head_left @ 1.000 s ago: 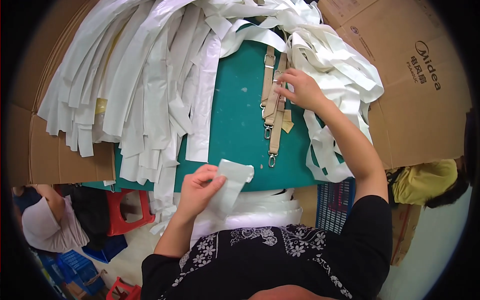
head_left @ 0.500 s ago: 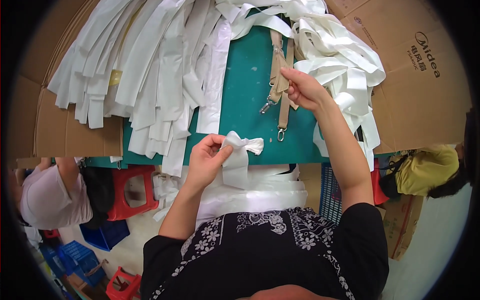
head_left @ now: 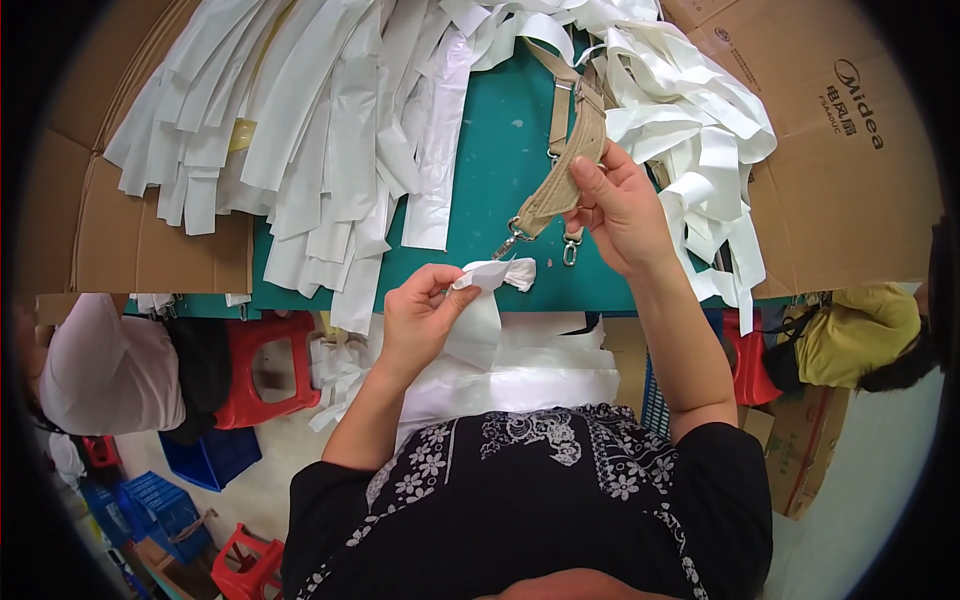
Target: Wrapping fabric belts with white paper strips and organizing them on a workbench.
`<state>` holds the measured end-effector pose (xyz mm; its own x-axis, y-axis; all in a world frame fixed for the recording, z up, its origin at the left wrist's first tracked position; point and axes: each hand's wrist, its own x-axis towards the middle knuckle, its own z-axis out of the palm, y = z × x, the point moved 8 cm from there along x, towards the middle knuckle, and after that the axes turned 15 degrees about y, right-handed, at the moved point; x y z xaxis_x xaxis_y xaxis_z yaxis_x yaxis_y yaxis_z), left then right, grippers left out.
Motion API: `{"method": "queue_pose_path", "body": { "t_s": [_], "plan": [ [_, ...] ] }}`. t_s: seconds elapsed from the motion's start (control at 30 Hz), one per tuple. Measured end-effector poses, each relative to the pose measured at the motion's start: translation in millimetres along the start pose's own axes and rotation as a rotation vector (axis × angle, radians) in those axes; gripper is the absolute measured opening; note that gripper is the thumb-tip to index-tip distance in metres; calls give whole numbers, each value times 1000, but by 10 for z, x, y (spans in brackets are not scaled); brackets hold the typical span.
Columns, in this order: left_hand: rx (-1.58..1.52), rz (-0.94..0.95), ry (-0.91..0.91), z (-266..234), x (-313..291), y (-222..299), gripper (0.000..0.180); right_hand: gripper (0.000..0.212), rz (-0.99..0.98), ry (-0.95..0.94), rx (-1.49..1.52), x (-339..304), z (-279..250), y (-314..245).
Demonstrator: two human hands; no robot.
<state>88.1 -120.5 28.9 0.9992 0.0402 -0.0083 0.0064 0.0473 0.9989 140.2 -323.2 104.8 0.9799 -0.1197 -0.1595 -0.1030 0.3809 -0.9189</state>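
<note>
A beige webbing strap [head_left: 566, 184] with a wide stitched pad hangs from my right hand [head_left: 618, 205], the thumb pressed on its upper face. Its metal snap hook [head_left: 510, 240] dangles at the lower left end. Another metal clip [head_left: 571, 250] shows below the hand, over the green tabletop [head_left: 499, 130]. My left hand [head_left: 428, 312] pinches a white strip [head_left: 482, 315] of thin sheet between thumb and fingers at the table's near edge. Right beside that strip is a small crumpled white bundle [head_left: 520, 273]. The snap hook hangs close above the strip.
Many long white strips [head_left: 310, 140] lie layered at the left, and a tangled heap of white bands [head_left: 690, 130] at the right. Cardboard [head_left: 800, 200] flanks the table. More white sheets [head_left: 520, 380] rest before my body. Two people sit at either side, near red stools [head_left: 265, 370].
My right hand has drawn the strap nearer and turned it, so the wide pad faces up and its hook has come down near the white strip. The left hand keeps its pinch.
</note>
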Motion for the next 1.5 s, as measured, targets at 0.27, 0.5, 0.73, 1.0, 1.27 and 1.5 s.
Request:
{"method": "queue_pose_path", "body": {
  "t_s": [0.27,0.5,0.73,1.0,1.27,1.5],
  "plan": [
    [10,-17,21,-36,-15,3,14,32,27,-24,-49,-26,96,44],
    [-118,-144,-58,78,-15,5,20,31,57,-72,-250,-60,196,269],
    [16,-93,-145,103,39,41,32,30,137,-125,-271,-45,271,588],
    [259,229,-63,63,92,238,31,29,347,82,-77,-65,151,788],
    [188,154,-19,76,114,208,30,25,148,-28,-216,-153,230,871],
    [29,-174,-205,24,177,15,25,36,619,-45,13,-97,215,1122]
  ]
}}
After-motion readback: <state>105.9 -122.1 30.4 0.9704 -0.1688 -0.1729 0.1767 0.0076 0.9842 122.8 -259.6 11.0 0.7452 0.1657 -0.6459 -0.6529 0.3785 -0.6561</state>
